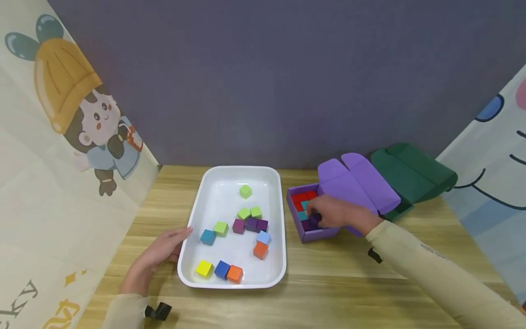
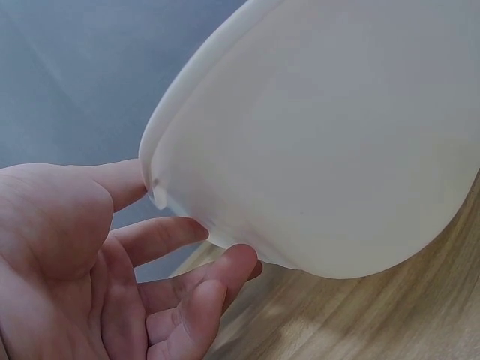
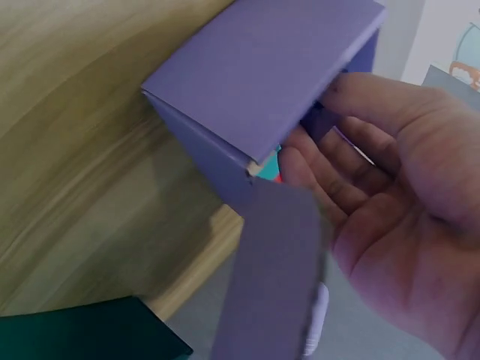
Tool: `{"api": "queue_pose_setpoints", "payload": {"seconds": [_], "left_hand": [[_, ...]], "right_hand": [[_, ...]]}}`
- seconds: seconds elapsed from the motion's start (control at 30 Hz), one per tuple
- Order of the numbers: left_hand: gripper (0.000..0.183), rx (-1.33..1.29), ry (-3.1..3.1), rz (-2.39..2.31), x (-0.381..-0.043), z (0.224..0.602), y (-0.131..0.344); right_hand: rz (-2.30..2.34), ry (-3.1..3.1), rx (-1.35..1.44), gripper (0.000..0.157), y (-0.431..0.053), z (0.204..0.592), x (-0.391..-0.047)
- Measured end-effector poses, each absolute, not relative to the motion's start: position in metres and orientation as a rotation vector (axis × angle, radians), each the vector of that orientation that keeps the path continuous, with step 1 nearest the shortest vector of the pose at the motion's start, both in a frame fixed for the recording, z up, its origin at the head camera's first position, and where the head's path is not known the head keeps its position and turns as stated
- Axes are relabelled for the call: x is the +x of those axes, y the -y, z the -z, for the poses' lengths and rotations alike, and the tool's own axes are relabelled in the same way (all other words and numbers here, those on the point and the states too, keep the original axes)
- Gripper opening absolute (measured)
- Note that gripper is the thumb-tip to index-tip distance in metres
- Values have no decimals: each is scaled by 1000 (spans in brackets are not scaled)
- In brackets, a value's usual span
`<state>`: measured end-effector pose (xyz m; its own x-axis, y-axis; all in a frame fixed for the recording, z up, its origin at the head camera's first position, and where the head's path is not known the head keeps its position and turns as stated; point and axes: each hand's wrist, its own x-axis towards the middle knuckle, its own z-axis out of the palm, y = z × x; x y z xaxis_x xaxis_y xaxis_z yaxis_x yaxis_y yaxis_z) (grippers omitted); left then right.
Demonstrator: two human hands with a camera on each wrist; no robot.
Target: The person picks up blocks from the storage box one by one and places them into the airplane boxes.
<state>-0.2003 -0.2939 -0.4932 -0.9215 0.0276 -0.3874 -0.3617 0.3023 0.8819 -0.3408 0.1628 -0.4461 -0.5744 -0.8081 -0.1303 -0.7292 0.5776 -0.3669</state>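
Observation:
My right hand (image 1: 334, 211) reaches into a small purple box (image 1: 320, 235) and pinches a dark purple cube (image 1: 315, 218) near its front right corner. Red cubes (image 1: 298, 201) and teal cubes (image 1: 302, 215) lie beside it inside. In the right wrist view the fingers go in past the box wall (image 3: 262, 67), which hides most of the cube. At the left rim of a white tray (image 1: 232, 285), my left hand (image 1: 162, 249) has its thumb on the edge, and its fingertips (image 2: 238, 259) bear on the outer wall below. Loose coloured cubes lie in the tray, among them a yellow cube (image 1: 204, 268).
The box's purple lid (image 1: 357, 183) is folded back to the right. Behind it stands a dark green box (image 1: 415, 173), its lid also raised. A grey wall (image 1: 263, 82) closes off the back of the wooden table (image 1: 320, 283), with printed sheets on both sides.

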Motion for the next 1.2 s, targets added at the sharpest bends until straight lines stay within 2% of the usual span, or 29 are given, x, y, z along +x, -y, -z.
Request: {"api": "queue_pose_setpoints", "payload": {"seconds": [0.23,0.67,1.2], "left_hand": [[77,-329,-2252,-1636,-202,494,293],[76,-339,-2245,-1639,-201,496,294],[76,-310,-2234,-1652,-200,495,294]], "right_hand": [[371,-2544,-1183,25,-162,453,-341],[396,-2550,-1350,25,-163,464,-344],[172,-2523,-1309,25,-149,457,-343]]}}
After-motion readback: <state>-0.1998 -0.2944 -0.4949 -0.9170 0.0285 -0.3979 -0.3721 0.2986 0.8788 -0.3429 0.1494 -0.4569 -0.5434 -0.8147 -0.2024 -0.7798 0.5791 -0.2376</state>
